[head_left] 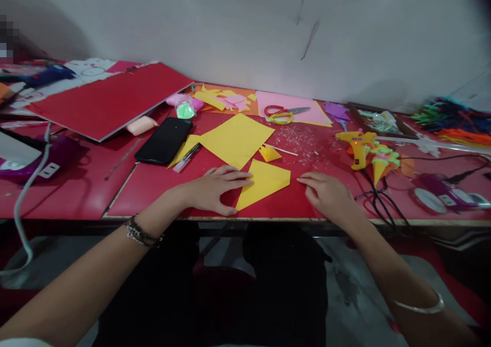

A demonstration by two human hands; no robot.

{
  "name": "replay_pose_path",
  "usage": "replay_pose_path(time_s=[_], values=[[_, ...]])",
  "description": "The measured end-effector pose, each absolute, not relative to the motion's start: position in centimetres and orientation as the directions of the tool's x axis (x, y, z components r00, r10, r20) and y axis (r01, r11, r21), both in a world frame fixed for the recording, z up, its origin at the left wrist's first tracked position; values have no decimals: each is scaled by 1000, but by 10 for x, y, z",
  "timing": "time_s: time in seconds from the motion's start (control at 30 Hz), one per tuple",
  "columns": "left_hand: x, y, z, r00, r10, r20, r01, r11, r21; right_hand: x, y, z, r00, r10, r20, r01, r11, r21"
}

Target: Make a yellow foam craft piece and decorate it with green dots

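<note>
I have the folded yellow paper (266, 181) on the red counter (153, 196) right in front of me, near its edge and between my 2 hands. The fingers of my left hand (213, 189) are spread apart, 2 of the tips resting on the paper's left side, with my thumb near its lower corner. My right hand (332, 196) lies just beyond the paper's right side, not touching it; its fingers are close alongside each other, the thumb a little apart below them.

Behind the folded paper I see 1 small folded yellow piece (270, 154) and a larger yellow sheet (238, 140). Left of that sheet are a pen (186, 158) and a black phone (164, 141). Farther back, the scissors (300, 110) lie partly on a pink sheet (305, 100). Off to my right, a yellow glue gun (359, 150) shows a small orange light, next to a yellow paper cone (379, 169).
</note>
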State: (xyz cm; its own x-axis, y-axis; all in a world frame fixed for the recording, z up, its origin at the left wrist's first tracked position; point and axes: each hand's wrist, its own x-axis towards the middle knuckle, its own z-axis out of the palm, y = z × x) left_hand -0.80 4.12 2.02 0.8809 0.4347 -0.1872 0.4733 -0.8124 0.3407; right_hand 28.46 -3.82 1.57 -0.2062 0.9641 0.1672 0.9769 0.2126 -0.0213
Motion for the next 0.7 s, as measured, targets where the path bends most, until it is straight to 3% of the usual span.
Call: replay_pose_path(time_s=[0.23,0.37,0.53,0.7], values=[[-9,42,22,884,425,-195,468,-811,352,306,-19,23,23,963,267,965,48,-259],[-9,40,24,890,426,-162,455,-822,342,309,-20,32,96,941,326,981,-33,-192],[3,17,19,848,529,11,505,-817,279,293,-25,29,-148,930,335,932,245,-267],[16,-14,8,826,557,81,546,-828,126,256,-44,15,-420,889,184,861,454,-228]])
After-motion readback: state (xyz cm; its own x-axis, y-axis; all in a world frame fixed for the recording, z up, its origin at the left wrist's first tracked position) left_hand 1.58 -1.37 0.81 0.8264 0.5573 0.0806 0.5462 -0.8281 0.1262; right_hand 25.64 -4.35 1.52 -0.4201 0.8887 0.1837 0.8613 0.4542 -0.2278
